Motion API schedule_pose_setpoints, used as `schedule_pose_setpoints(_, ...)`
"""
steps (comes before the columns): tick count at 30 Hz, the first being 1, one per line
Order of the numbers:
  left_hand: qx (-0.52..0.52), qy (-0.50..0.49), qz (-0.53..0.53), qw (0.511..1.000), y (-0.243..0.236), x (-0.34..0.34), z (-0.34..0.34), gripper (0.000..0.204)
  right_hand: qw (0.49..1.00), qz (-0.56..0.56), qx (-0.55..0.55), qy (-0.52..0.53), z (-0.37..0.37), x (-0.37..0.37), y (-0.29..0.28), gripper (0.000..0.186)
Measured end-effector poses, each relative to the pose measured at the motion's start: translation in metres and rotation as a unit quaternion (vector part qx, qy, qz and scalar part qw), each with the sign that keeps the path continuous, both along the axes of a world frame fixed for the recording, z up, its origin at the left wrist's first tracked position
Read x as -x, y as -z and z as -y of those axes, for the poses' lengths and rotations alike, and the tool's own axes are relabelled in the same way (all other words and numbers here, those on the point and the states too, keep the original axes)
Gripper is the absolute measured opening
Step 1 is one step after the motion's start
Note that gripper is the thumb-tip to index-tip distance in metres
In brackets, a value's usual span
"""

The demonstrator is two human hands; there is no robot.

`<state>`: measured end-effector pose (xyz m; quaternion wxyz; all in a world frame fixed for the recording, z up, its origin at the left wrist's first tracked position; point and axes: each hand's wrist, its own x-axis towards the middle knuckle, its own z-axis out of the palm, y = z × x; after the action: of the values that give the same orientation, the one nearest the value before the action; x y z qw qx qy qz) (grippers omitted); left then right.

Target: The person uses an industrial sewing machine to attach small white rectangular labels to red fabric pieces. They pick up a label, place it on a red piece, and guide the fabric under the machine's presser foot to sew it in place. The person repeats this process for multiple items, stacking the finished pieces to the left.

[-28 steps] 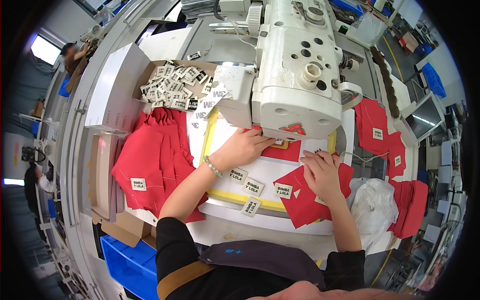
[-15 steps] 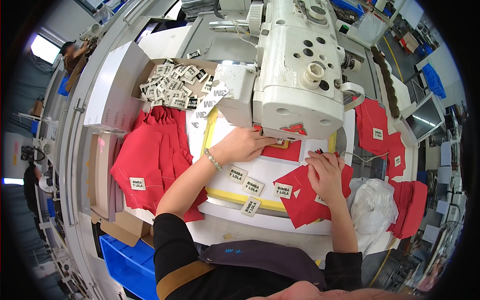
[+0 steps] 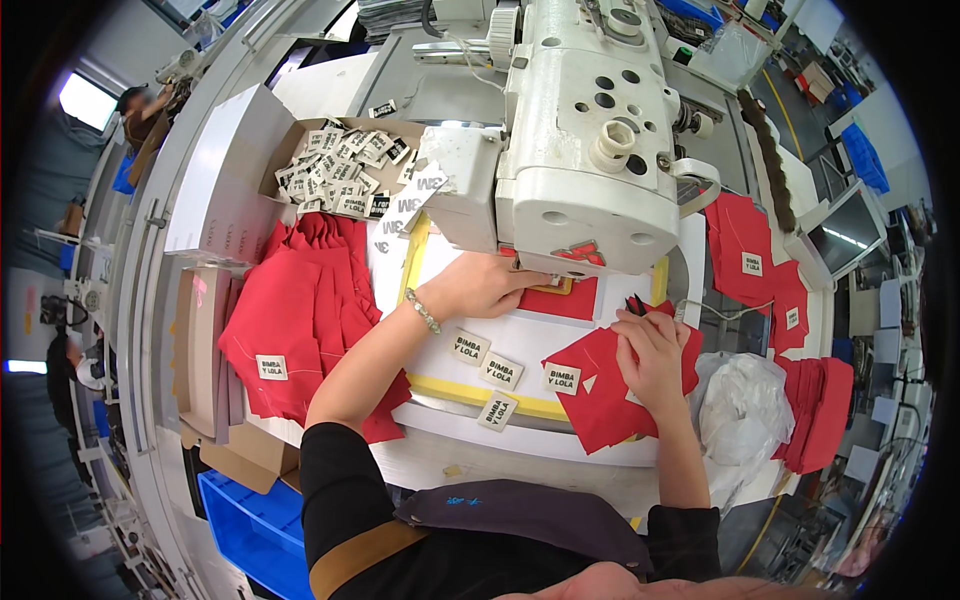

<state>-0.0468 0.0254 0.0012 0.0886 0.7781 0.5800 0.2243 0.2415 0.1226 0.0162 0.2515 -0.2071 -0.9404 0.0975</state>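
My left hand (image 3: 478, 285) lies on the white work plate beneath the sewing machine head (image 3: 590, 225), fingers stretched to the right. Its fingertips touch the small yellow frame (image 3: 562, 286) over a red fabric piece (image 3: 575, 303); the exact contact is partly hidden. In my closed right hand (image 3: 652, 352) are small black thread snips (image 3: 634, 304), their two tips pointing away from me. Below that hand lies another red fabric piece (image 3: 600, 425) bearing a white label (image 3: 562, 378). Several loose white labels (image 3: 502, 370) rest on the plate between my forearms.
A cardboard box (image 3: 268, 185) holding a heap of labels stands at the back left. Stacked red fabric (image 3: 310, 320) lies left of my arm. At the right are a clear plastic bag (image 3: 745, 415) and more red pieces (image 3: 815, 410). A blue crate (image 3: 255, 530) sits lower left.
The whole view has shifted slightly. My right hand has turned a little, showing more of the snips' tips. My left hand stays at the yellow frame.
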Motion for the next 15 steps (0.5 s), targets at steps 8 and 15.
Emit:
schedule_pose_setpoints(8,0.048,0.003,-0.034,0.998,-0.001,0.001,-0.001,0.045,1.000,0.003,0.004,0.015,0.002,-0.005,-0.002,0.022)
schedule_pose_setpoints(15,0.047,0.010,-0.035,0.998,0.008,0.003,-0.002,0.046,1.000,0.004,0.008,0.029,0.000,-0.012,0.002,0.022)
